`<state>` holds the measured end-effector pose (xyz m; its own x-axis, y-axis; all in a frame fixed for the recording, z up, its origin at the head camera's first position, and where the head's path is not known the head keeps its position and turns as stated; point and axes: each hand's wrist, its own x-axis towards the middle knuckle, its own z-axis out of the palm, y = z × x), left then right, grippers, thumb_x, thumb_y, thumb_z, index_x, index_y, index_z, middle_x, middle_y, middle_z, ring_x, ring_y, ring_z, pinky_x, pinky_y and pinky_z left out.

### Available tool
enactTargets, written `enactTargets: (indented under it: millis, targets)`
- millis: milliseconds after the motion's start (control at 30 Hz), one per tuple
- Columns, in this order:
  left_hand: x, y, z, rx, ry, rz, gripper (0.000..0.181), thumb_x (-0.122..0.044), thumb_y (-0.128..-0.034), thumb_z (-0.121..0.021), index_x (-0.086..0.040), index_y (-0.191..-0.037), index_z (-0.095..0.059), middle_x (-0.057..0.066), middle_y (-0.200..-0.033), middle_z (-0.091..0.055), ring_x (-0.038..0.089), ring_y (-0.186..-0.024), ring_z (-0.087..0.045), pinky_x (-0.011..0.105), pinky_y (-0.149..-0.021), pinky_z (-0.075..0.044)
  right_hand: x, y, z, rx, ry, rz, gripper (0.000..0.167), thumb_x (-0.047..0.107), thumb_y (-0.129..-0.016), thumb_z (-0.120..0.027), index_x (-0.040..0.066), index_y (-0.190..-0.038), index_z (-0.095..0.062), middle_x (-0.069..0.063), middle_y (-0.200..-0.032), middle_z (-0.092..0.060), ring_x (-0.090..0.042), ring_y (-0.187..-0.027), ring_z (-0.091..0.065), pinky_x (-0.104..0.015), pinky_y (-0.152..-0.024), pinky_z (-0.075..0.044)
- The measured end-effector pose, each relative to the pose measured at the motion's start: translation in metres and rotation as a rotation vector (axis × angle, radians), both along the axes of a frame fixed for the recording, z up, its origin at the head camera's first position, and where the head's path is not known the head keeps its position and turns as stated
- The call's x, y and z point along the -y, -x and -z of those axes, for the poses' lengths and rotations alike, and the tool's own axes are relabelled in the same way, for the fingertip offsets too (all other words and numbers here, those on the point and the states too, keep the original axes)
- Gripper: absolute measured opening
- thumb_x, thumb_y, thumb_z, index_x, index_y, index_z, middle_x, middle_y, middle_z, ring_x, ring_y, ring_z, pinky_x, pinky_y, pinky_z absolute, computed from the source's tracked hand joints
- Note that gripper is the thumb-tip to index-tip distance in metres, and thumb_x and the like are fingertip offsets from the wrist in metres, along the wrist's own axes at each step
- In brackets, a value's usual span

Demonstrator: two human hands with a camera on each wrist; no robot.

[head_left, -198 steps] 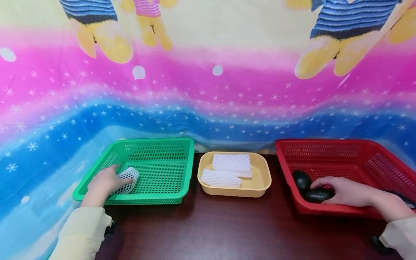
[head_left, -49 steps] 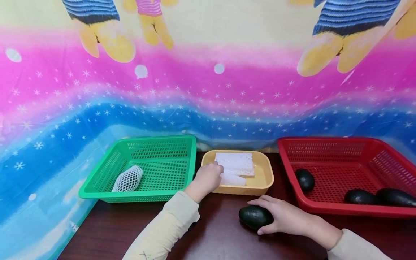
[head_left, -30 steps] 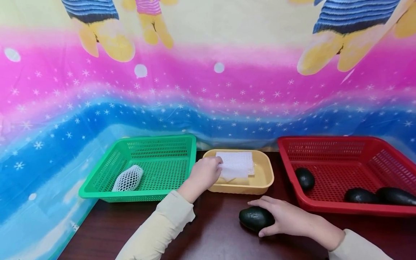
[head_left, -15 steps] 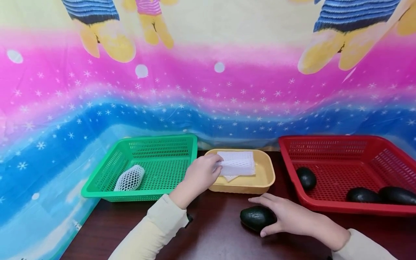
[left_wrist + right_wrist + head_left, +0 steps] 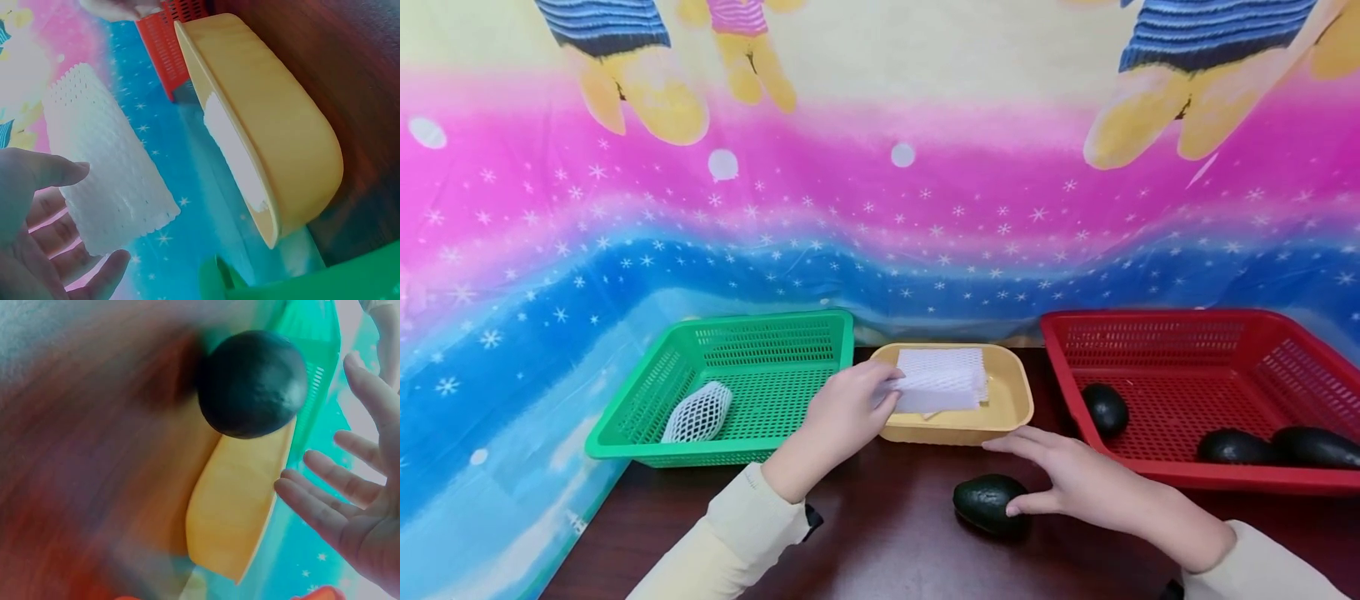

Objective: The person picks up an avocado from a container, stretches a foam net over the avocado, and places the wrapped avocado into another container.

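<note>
My left hand (image 5: 850, 402) pinches one end of a white foam net sleeve (image 5: 109, 162) between thumb and fingers, holding it above the yellow tray (image 5: 1011, 400). Another white foam net (image 5: 234, 150) lies in that tray. On the table in front of the tray rests a dark avocado (image 5: 988, 502), bare and on its side. My right hand (image 5: 1086, 477) is just right of it with fingers spread; the right wrist view shows a gap between the fingertips (image 5: 284, 484) and the avocado.
A green basket (image 5: 722, 456) at left holds an avocado in a white net (image 5: 697, 412). At right, a red basket (image 5: 1195, 475) holds three dark avocados (image 5: 1105, 410). Both flank the tray, before a printed cloth backdrop (image 5: 880, 208).
An avocado has come from the red basket onto the table, and my right hand has since let go of it. My left hand has lifted a net sleeve and drawn it slightly left.
</note>
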<state>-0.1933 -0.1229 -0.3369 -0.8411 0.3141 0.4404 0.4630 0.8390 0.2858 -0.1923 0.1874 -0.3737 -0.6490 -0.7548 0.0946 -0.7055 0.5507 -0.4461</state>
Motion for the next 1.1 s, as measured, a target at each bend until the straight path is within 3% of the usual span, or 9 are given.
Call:
enactTargets:
  millis: [100,267,400,500,633,833,1100]
  targets:
    - [0.005,-0.006,0.001,0.029,-0.028,0.005,0.016,-0.016,-0.0947,-0.075,-0.012,-0.11,-0.075,0.002,-0.109,-0.073,0.019,-0.095,-0.07,0.037,-0.08,-0.058,-0.003,-0.001,-0.004,-0.051,0.049,0.008,0.054,0.045,-0.092,-0.075,0.019,-0.138,-0.063,-0.002,-0.13,-0.063,-0.015,-0.109,-0.064,-0.035,-0.081,-0.059]
    - [0.011,-0.015,0.006,0.101,-0.072,0.024,0.019,-0.017,-0.0952,-0.075,-0.011,-0.113,-0.076,0.003,-0.113,-0.073,0.021,-0.103,-0.068,0.039,-0.087,-0.057,-0.003,-0.002,-0.004,-0.223,0.21,-0.022,0.042,0.014,-0.087,-0.084,0.02,-0.126,-0.07,0.003,-0.116,-0.067,-0.004,-0.091,-0.063,-0.024,-0.073,-0.057]
    - [0.015,-0.023,0.009,0.164,-0.099,0.046,0.018,-0.016,-0.0962,-0.073,-0.01,-0.113,-0.076,0.004,-0.114,-0.073,0.022,-0.107,-0.067,0.042,-0.092,-0.055,0.001,0.0,-0.003,-0.371,0.373,-0.092,0.023,0.027,-0.097,-0.073,0.018,-0.119,-0.073,0.003,-0.109,-0.069,-0.005,-0.083,-0.064,-0.015,-0.071,-0.053]
    - [0.017,-0.026,0.011,0.188,-0.111,0.049,0.017,-0.016,-0.0968,-0.072,-0.009,-0.112,-0.076,0.003,-0.113,-0.073,0.022,-0.107,-0.067,0.043,-0.092,-0.055,0.002,0.001,-0.004,-0.444,0.444,-0.129,0.031,0.04,-0.104,-0.057,0.018,-0.116,-0.074,0.005,-0.108,-0.069,-0.007,-0.085,-0.066,-0.014,-0.072,-0.052]
    - [0.021,-0.029,0.014,0.205,-0.116,0.052,0.017,-0.016,-0.0976,-0.07,-0.008,-0.112,-0.076,0.002,-0.112,-0.073,0.021,-0.106,-0.068,0.043,-0.09,-0.055,0.005,0.001,-0.006,-0.469,0.472,-0.135,0.033,0.043,-0.105,-0.054,0.02,-0.114,-0.075,0.008,-0.109,-0.069,-0.005,-0.093,-0.066,-0.013,-0.078,-0.053]
    - [0.025,-0.035,0.02,0.297,-0.158,0.096,0.018,-0.018,-0.0993,-0.068,-0.01,-0.114,-0.076,0.001,-0.114,-0.073,0.017,-0.107,-0.067,0.041,-0.09,-0.056,0.017,0.001,-0.004,-0.493,0.56,-0.255,0.027,0.03,-0.105,-0.059,0.011,-0.116,-0.074,-0.003,-0.111,-0.071,-0.013,-0.099,-0.068,-0.017,-0.087,-0.052]
    - [0.023,-0.038,0.024,0.393,-0.17,0.192,0.021,-0.02,-0.1018,-0.065,-0.012,-0.118,-0.075,-0.002,-0.115,-0.072,0.011,-0.107,-0.065,0.037,-0.091,-0.055,0.031,0.0,0.004,-0.496,0.501,-0.327,0.027,0.03,-0.106,-0.055,0.012,-0.114,-0.073,-0.007,-0.119,-0.071,-0.02,-0.108,-0.068,-0.022,-0.096,-0.05]
